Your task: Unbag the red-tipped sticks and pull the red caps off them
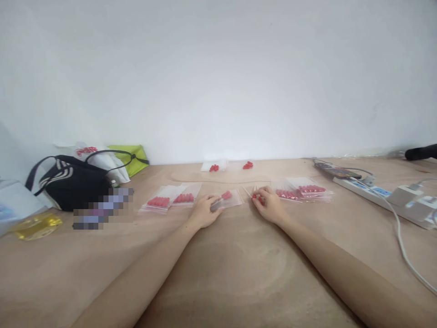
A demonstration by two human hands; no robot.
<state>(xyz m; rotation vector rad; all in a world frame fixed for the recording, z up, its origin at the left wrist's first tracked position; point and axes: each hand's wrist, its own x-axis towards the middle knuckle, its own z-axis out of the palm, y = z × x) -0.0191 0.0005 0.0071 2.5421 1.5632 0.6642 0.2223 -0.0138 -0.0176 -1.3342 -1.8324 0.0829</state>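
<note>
My left hand [205, 212] grips the left end of a small clear zip-lock bag [235, 199] between thumb and fingers. Inside or on that bag lie a few small red pieces [226, 195], too blurred to name. To its right, my right hand [270, 206] is closed, fingertips down on other small red pieces [254, 196], partly hidden by the fingers. Pale thin strips [246, 192] show just beyond those fingertips. Filled bags of red pieces lie on both sides: one stack [159, 202] and another [183, 198] at left, more [310, 189] at right.
At the back lie two small red heaps [214, 168] [247, 165], one on clear bags. A black bag [73, 184], a green bag [136, 159] and a yellow roll of tape [37, 227] are at left. A phone [336, 171], power strip [375, 193] and white cable [399, 237] occupy the right.
</note>
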